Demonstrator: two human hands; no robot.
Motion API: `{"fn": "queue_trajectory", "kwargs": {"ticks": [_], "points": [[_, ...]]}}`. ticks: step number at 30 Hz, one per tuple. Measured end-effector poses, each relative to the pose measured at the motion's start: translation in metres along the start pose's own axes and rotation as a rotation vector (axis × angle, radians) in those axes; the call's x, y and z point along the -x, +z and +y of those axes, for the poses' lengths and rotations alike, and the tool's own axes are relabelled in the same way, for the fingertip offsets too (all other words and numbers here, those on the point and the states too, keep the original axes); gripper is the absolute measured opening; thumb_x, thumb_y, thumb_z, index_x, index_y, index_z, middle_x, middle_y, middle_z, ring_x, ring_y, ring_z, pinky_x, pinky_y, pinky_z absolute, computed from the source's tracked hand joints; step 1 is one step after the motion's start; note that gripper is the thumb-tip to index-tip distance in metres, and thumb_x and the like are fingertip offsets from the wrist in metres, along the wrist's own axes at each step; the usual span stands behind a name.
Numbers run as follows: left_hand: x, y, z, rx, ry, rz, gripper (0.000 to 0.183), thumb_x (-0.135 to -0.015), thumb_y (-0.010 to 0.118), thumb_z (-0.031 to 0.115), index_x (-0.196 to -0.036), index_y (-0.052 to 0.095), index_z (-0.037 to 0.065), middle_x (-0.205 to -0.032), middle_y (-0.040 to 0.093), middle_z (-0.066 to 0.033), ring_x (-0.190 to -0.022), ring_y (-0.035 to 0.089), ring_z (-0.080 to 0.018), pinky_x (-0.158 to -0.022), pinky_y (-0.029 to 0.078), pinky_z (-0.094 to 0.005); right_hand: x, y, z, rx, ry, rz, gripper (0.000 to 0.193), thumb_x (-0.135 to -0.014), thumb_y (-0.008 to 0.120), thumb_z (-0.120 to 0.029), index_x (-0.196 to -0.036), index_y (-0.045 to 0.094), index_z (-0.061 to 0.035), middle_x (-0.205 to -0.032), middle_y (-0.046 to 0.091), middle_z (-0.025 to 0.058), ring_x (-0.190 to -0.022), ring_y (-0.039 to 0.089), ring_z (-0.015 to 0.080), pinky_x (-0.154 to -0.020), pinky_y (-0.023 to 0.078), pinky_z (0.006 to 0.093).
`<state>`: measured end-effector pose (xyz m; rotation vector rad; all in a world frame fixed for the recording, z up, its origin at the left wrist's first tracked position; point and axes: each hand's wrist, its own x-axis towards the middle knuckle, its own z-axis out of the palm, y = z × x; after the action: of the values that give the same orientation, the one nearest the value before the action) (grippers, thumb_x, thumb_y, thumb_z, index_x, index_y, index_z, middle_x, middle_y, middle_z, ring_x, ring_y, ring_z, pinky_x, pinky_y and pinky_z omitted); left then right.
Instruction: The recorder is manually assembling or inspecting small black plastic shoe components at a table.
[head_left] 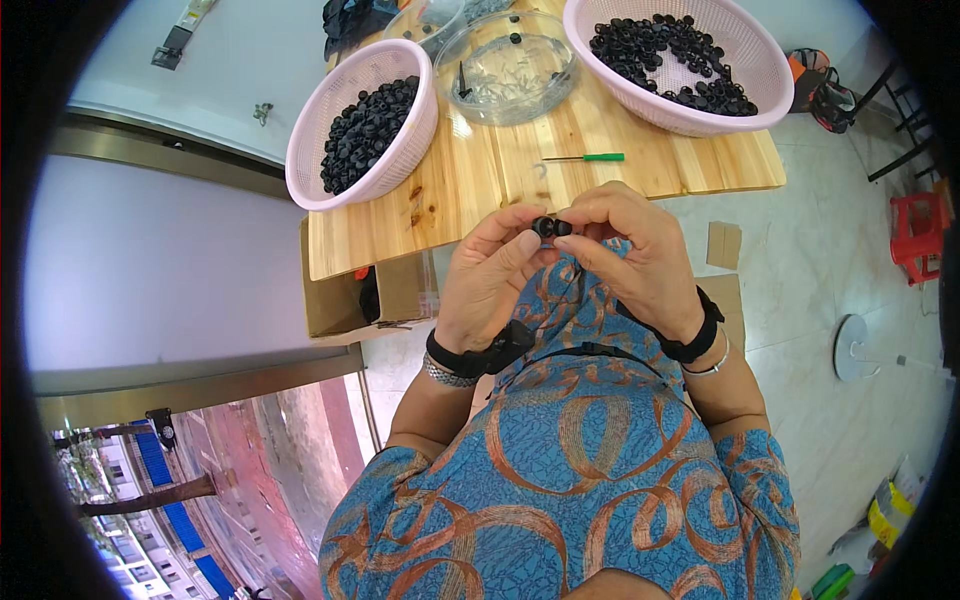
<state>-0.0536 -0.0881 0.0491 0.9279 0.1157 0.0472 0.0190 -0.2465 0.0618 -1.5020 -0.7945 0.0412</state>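
Just off the table's near edge, my left hand [497, 262] and my right hand [632, 240] meet at the fingertips. Between them are two small round black plastic parts [551, 228], side by side; I cannot tell whether they are joined. The left fingers pinch one, the right fingers the other. On the wooden table [480, 190], beyond my hands, lies a screwdriver [590, 157] with a green handle. A pink basket [420, 125] heaped with small black parts stands at the left. Another pink basket [690, 125] at the right holds black ring-like parts.
A clear round tray [510, 110] with small pale pieces and a few black bits sits between the baskets. A cardboard box [330, 300] is under the table's left side. On the floor at right stand a red stool [915, 235] and a round white object [851, 348].
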Motion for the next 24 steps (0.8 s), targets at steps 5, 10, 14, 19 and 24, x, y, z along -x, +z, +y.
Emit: {"fn": "queue_trajectory", "kwargs": {"ticks": [5,10,14,19,24], "points": [[-0.0011,-0.0031,-0.0008,0.079,-0.033,-0.004,0.026,-0.09,0.049,0.011,-0.112,0.05,-0.001,-0.103,0.058,-0.0094,-0.092,0.057,-0.0155,-0.081,0.049,-0.0286,-0.0011,-0.0001,-0.0046,-0.001,0.012,0.0,0.013,-0.074,0.064,-0.004,-0.085,0.059,0.0001,-0.076,0.055,0.0061,-0.061,0.055,0.0113,-0.054,0.044,0.0225],[-0.0014,-0.0051,-0.0007,0.138,-0.038,-0.003,0.025,-0.089,0.05,0.01,-0.112,0.052,-0.001,-0.101,0.058,-0.0081,-0.091,0.057,-0.0145,-0.079,0.048,-0.0277,-0.0021,0.0,-0.0064,0.044,-0.02,0.0,0.015,-0.073,0.065,-0.006,-0.085,0.059,-0.0005,-0.076,0.055,0.0063,-0.061,0.055,0.013,-0.054,0.044,0.0234],[-0.0014,-0.0023,-0.0018,0.088,-0.006,0.003,0.023,-0.088,0.05,0.007,-0.109,0.053,0.0,-0.101,0.058,-0.0086,-0.091,0.057,-0.0148,-0.078,0.048,-0.0278,-0.0028,0.0011,-0.0071,0.065,-0.021,-0.006,0.016,-0.073,0.065,-0.005,-0.086,0.059,-0.0005,-0.076,0.055,0.0068,-0.061,0.055,0.014,-0.055,0.045,0.0237],[-0.0019,0.0008,-0.0034,0.038,0.036,-0.001,0.021,-0.088,0.051,0.005,-0.108,0.054,-0.001,-0.101,0.059,-0.0089,-0.09,0.057,-0.0153,-0.079,0.048,-0.0282,-0.0027,0.0014,-0.009,0.097,-0.026,-0.009,0.016,-0.071,0.066,-0.005,-0.085,0.058,-0.0007,-0.077,0.056,0.0075,-0.062,0.056,0.0151,-0.055,0.046,0.0242],[-0.0008,0.0019,-0.0029,-0.022,0.044,0.01,0.02,-0.087,0.053,0.005,-0.106,0.055,-0.002,-0.1,0.059,-0.0094,-0.088,0.058,-0.0151,-0.079,0.049,-0.0282,-0.0025,0.0015,-0.0088,0.109,-0.03,-0.017,0.016,-0.072,0.065,-0.005,-0.085,0.058,-0.001,-0.078,0.056,0.0081,-0.062,0.057,0.0167,-0.055,0.045,0.0251]]}}
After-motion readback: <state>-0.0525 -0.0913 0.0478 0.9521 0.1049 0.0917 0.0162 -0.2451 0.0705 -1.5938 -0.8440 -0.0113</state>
